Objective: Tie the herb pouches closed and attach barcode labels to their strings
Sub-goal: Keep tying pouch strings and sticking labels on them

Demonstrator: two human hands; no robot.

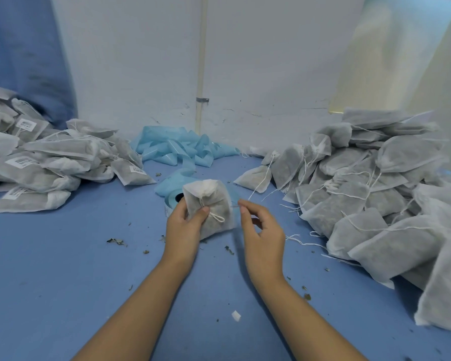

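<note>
White labelled pouches (37, 157) are lying heaped at far left. At centre the left hand (182, 225) is holding a pouch (211, 204) above the blue surface (63, 256), grip clamped on it; the right hand (261, 230) is pinching its string (233, 204) taut. Tying appears underway; labelling from the roll (175, 198) comes next. Untied pouches (375, 199) are waiting right.

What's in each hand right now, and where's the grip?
The left hand grips one herb pouch by its lower body. The right hand pinches its string end, though that is blurred.
</note>
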